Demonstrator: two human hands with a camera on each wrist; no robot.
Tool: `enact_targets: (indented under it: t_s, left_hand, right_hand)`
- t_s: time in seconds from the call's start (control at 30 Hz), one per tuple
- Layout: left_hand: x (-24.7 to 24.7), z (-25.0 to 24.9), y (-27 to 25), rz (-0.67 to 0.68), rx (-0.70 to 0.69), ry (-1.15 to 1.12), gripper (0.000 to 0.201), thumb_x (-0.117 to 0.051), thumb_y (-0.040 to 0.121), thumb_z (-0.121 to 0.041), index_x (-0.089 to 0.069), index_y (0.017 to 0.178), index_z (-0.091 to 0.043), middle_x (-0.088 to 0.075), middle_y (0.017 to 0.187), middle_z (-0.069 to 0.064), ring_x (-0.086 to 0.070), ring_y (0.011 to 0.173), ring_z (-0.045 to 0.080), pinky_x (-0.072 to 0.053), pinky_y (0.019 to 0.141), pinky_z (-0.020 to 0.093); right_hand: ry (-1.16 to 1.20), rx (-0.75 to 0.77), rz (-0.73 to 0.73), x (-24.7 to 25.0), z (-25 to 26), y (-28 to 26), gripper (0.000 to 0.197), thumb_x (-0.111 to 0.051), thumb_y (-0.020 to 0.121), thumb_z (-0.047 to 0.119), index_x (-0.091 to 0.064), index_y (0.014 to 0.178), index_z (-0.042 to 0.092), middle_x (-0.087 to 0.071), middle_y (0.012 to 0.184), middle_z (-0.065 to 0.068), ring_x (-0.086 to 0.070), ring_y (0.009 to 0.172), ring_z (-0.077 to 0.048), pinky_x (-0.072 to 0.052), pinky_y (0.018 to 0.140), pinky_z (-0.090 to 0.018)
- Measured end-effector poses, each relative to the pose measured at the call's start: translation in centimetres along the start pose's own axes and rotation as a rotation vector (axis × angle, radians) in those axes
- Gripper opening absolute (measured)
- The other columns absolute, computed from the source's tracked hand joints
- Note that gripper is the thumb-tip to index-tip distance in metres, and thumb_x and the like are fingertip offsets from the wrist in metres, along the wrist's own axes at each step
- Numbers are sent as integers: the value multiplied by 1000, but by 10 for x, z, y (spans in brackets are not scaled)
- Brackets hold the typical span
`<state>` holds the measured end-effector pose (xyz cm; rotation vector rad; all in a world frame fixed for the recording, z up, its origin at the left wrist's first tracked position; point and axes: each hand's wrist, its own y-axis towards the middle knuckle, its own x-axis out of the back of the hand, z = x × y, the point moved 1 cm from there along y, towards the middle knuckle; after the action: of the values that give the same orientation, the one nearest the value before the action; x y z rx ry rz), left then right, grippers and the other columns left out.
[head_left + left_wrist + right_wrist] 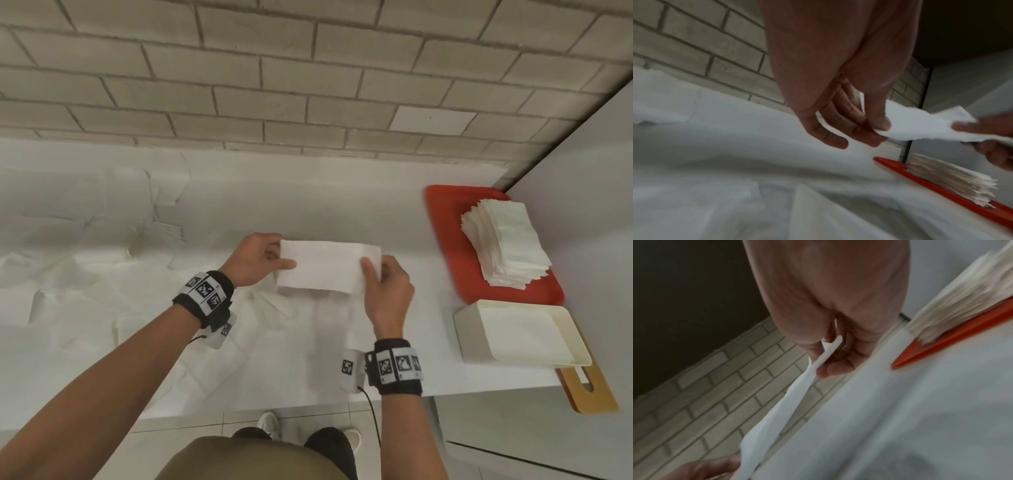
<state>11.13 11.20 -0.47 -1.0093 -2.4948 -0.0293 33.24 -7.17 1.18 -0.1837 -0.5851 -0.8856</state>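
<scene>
A folded white paper napkin (pixel 327 267) hangs stretched between both hands above the white counter (pixel 308 205). My left hand (pixel 260 260) pinches its left end between thumb and fingers, and my right hand (pixel 383 281) pinches its right end. In the left wrist view the thumb and fingers of the left hand (pixel 877 129) clamp the napkin (pixel 920 128) edge. Seen from the right wrist, the napkin (pixel 797 395) runs edge-on from the right hand (pixel 830 363) down to the other hand. A stack of folded napkins (pixel 507 243) sits on a red tray (pixel 445 233) at the right.
Loose unfolded white napkins (pixel 85 222) cover the left and front of the counter. A cream rectangular box (pixel 520 332) lies on a wooden board (pixel 592 394) at the front right. A brick wall (pixel 274 75) runs behind, and a white panel (pixel 582 164) closes the right side.
</scene>
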Motion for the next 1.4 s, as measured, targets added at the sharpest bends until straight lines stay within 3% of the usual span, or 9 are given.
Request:
enact_targets:
  t_s: [0.1,0.2,0.33,0.6,0.7,0.83,0.97,1.23,1.4]
  left_hand:
    - [-13,17,-7,-104,59,66,18,-89,88,-23,-76,98,-15,-78,86,-5,-72,78,7,-52,78,24]
    - [-21,35,-24,-151,109,298,47,-86,80,-62,-68,111,-32,-68,110,-12,-62,102,12,-49,90,29]
    - [-16,48,-50,142,72,468,95,-81,55,-90,-52,136,-50,-45,141,-25,-32,137,7,-33,116,40]
    - [30,71,-73,381,0,482,107,-102,53,-51,-49,145,-51,-32,160,-28,-19,150,1,-21,123,30]
    - [32,85,-78,457,-30,552,98,-98,64,-31,-49,147,-49,-33,161,-23,-22,149,2,-22,123,29]
    - [25,87,-69,423,-120,675,66,-88,81,-24,-60,136,-48,-49,146,-20,-41,135,9,-39,116,33]
    - [18,79,-55,380,-119,717,37,-92,79,-33,-62,100,-44,-58,122,-17,-53,112,14,-51,96,42]
    - [2,34,-51,158,-14,415,90,-69,57,-98,-40,69,-14,-39,65,-4,-32,60,15,-29,58,32]
    - [-25,6,-57,56,-25,76,75,-56,87,-83,-69,79,-9,-63,70,5,-54,64,16,-43,65,37]
  right_hand:
    - [-85,-135,-20,17,-50,-7,34,-69,104,33,-55,80,13,-59,72,-4,-52,67,-26,-37,61,-37]
    - [-156,-205,-19,24,-89,-12,42,-67,104,27,-44,74,11,-50,68,-5,-45,61,-27,-35,59,-33]
    - [-224,-265,26,29,-119,-15,46,-67,104,23,-37,70,15,-44,66,-3,-38,58,-21,-29,57,-38]
    - [-198,-285,71,40,-130,-7,44,-69,104,23,-40,71,12,-45,67,-6,-44,68,-31,-32,59,-39]
    - [-280,-277,76,37,-123,-9,18,-70,103,22,-63,106,5,-68,101,-18,-61,98,-43,-48,82,-46]
    - [-323,-38,-52,20,-92,-28,44,-76,99,29,-57,137,17,-58,136,-15,-53,118,-37,-50,100,-51]
    - [-57,100,215,-13,-45,-53,37,-73,100,37,-60,134,32,-54,138,6,-46,124,-12,-41,104,-32]
    - [335,-11,673,-53,-3,-82,38,-66,101,58,-58,135,44,-61,140,19,-59,128,1,-50,104,-29]
    - [474,-84,598,-51,-7,-87,32,-76,101,33,-60,128,28,-71,124,16,-71,116,-10,-58,100,-33]
